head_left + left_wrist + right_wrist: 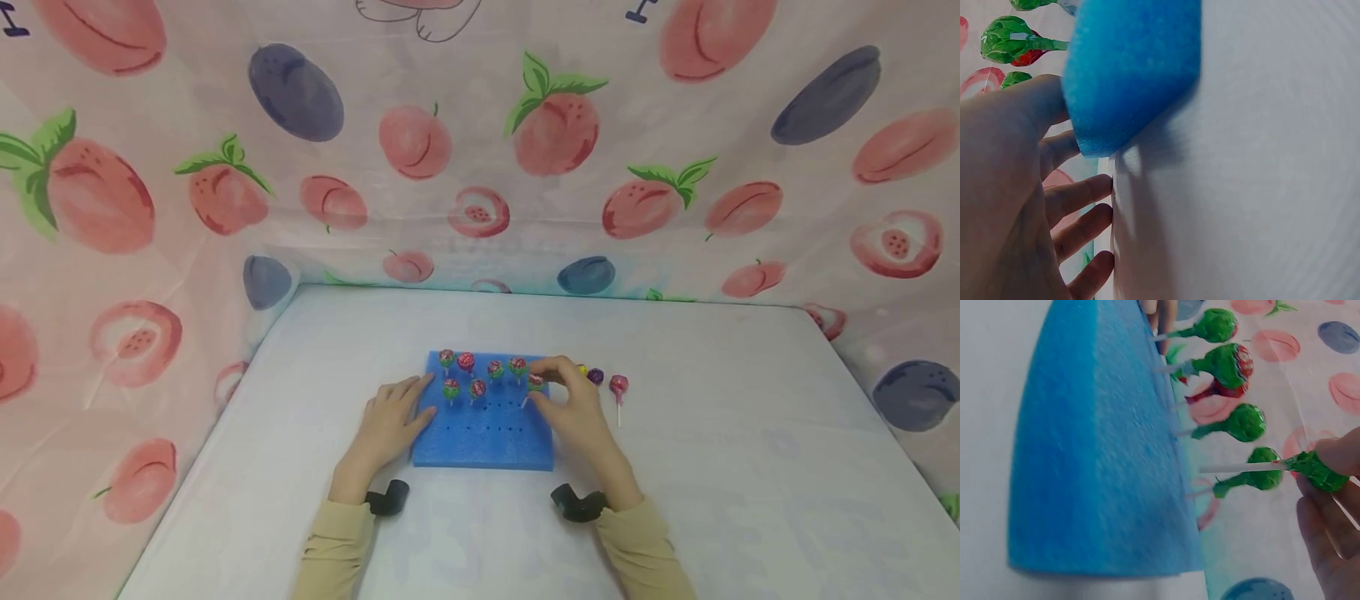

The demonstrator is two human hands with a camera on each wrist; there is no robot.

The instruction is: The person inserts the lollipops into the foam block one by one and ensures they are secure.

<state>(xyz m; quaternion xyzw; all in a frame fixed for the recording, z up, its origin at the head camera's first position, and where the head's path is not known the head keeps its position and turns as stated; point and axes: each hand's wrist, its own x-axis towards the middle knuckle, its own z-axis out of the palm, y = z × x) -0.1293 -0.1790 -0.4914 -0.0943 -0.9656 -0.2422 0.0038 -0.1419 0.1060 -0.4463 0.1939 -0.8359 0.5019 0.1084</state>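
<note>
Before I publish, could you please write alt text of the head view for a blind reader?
A person's right hand pinches a lollipop over a blue block holding six standing lollipops; the left hand touches the block's left edge. More lollipops lie to the right on a white table.

Bright, even light fills the head view, slightly hazy, the printed backdrop [480,125] stretching towards the side edges. The left wrist view is dimmer, with soft shadows on the white surface [1272,156] beneath the blue block [1138,69]. The right wrist view looks soft, lacking fine detail.
</note>
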